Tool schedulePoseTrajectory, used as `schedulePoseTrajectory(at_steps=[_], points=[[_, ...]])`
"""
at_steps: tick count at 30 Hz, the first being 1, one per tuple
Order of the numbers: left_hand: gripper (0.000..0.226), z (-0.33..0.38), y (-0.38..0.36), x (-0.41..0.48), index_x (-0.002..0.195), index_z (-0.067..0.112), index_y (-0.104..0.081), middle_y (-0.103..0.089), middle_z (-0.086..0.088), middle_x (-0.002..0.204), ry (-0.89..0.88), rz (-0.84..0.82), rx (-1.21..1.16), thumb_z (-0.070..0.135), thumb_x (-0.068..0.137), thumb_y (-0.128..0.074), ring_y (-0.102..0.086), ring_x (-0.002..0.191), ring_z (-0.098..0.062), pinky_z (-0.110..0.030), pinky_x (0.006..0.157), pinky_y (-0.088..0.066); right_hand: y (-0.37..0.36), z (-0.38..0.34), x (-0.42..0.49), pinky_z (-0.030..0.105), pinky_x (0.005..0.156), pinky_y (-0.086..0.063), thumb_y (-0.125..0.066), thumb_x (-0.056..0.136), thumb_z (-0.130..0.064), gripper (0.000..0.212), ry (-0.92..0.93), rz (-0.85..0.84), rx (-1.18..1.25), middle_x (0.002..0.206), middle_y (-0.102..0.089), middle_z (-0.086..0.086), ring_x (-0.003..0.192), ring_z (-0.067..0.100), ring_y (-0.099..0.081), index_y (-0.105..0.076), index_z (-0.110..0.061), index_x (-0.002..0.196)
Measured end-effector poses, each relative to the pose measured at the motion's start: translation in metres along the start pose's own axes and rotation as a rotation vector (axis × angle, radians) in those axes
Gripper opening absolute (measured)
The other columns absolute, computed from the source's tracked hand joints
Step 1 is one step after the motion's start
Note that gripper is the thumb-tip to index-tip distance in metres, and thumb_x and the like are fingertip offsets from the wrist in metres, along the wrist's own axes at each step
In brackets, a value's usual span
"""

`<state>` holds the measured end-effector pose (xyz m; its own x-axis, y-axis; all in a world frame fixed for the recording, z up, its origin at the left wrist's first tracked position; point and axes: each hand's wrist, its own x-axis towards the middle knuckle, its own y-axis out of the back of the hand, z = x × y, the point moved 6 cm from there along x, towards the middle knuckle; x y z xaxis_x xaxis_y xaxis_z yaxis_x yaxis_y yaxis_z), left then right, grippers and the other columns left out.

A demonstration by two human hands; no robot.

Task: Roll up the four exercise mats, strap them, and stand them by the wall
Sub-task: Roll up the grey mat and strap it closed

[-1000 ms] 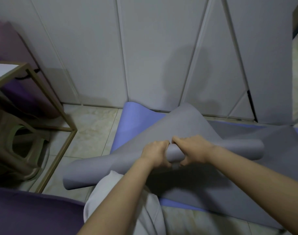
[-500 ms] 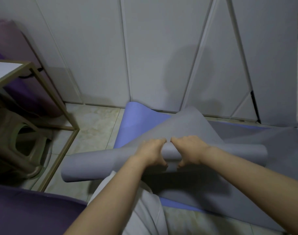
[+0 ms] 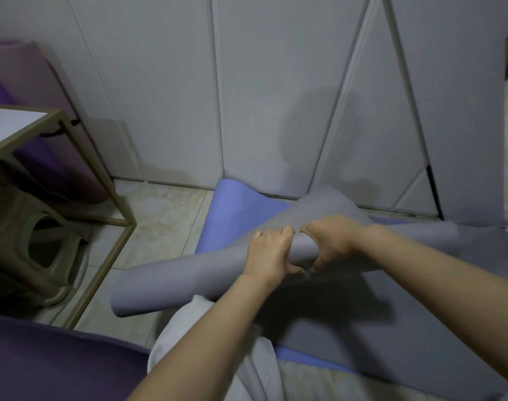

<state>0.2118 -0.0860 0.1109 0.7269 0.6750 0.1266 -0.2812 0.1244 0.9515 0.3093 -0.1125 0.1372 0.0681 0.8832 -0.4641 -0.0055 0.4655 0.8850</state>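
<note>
While both hands grip its middle, the grey mat [image 3: 172, 279] lies part-rolled across the blue mat [image 3: 235, 206], near the wall [image 3: 276, 96].
Left hand [image 3: 268, 253]: fingers curled round the roll.
Right hand [image 3: 333, 241]: likewise wrapped round it, just beside the left.
Roll: loose, left end flared wider than the squeezed middle; unrolled sheet spreads near and right.
Handling, judged: light, soft, springy foam; ends likely to slacken or telescope when only the centre is held.
Best hold: hands set apart toward both ends, pressing down.
Also present: purple mat [image 3: 44, 357], near left; table [image 3: 59, 117] and stool [image 3: 30, 235], left.
</note>
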Motion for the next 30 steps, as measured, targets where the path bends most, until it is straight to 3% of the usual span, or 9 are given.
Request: schedulePoseTrajectory(at_steps=[5, 8, 10, 15, 22, 26, 30], points=[[0.055, -0.008, -0.003, 0.009, 0.113, 0.019, -0.051, -0.065, -0.004, 0.111, 0.014, -0.089, -0.099, 0.046, 0.072, -0.073, -0.059, 0.098, -0.027, -0.034, 0.076, -0.044, 0.005, -0.005, -0.008, 0.029, 0.073, -0.031, -0.072, 0.074, -0.046, 0.062, -0.018, 0.178, -0.230, 0.124, -0.058, 0.002, 0.111, 0.025, -0.056, -0.042, -0.022, 0.123], [0.056, -0.015, -0.007, 0.009, 0.108, 0.025, -0.055, -0.065, 0.001, 0.105, 0.042, -0.206, -0.211, 0.049, 0.063, -0.078, -0.060, 0.092, -0.022, -0.035, 0.077, -0.051, 0.001, -0.010, -0.013, 0.032, 0.081, -0.037, -0.074, 0.072, -0.047, 0.071, -0.005, 0.212, -0.249, 0.126, -0.054, 0.001, 0.114, 0.025, -0.054, -0.037, -0.021, 0.126], [0.053, -0.019, -0.009, 0.009, 0.102, 0.028, -0.057, -0.064, 0.006, 0.099, 0.049, -0.288, -0.298, 0.047, 0.059, -0.081, -0.059, 0.088, -0.017, -0.035, 0.076, -0.053, -0.004, -0.011, -0.016, 0.034, 0.085, -0.039, -0.075, 0.070, -0.049, 0.073, -0.002, 0.226, -0.236, 0.123, -0.053, 0.001, 0.112, 0.023, -0.053, -0.037, -0.022, 0.125], [0.053, -0.019, -0.013, 0.004, 0.103, 0.026, -0.057, -0.062, 0.007, 0.098, 0.013, -0.423, -0.361, 0.042, 0.060, -0.085, -0.058, 0.088, -0.015, -0.027, 0.071, -0.047, -0.011, -0.010, -0.013, 0.031, 0.071, -0.034, -0.076, 0.065, -0.056, 0.074, -0.020, 0.143, -0.219, 0.115, -0.059, 0.005, 0.102, 0.027, -0.058, -0.040, -0.019, 0.119], [0.064, -0.009, -0.008, -0.007, 0.117, 0.020, -0.046, -0.056, -0.002, 0.116, -0.025, -0.129, -0.081, 0.052, 0.070, -0.074, -0.052, 0.105, -0.024, -0.033, 0.081, -0.036, -0.007, -0.005, -0.002, 0.032, 0.081, -0.043, -0.077, 0.066, -0.050, 0.067, 0.001, 0.022, -0.090, 0.116, -0.061, 0.004, 0.101, 0.025, -0.059, -0.046, -0.023, 0.118], [0.076, 0.008, 0.000, -0.008, 0.131, 0.019, -0.040, -0.050, -0.005, 0.113, -0.083, 0.036, 0.055, 0.053, 0.070, -0.073, -0.049, 0.103, -0.026, -0.034, 0.082, -0.033, 0.002, 0.002, -0.003, 0.029, 0.080, -0.043, -0.081, 0.063, -0.044, 0.071, -0.008, -0.028, 0.052, 0.117, -0.060, -0.001, 0.102, 0.021, -0.058, -0.048, -0.028, 0.124], [0.071, 0.015, -0.001, -0.006, 0.125, 0.014, -0.049, -0.056, -0.009, 0.105, -0.130, 0.085, 0.058, 0.044, 0.068, -0.078, -0.055, 0.095, -0.029, -0.035, 0.076, -0.036, -0.003, 0.007, -0.004, 0.032, 0.084, -0.048, -0.081, 0.063, -0.035, 0.065, -0.020, -0.083, 0.170, 0.116, -0.062, 0.001, 0.098, 0.022, -0.058, -0.051, -0.024, 0.120]])
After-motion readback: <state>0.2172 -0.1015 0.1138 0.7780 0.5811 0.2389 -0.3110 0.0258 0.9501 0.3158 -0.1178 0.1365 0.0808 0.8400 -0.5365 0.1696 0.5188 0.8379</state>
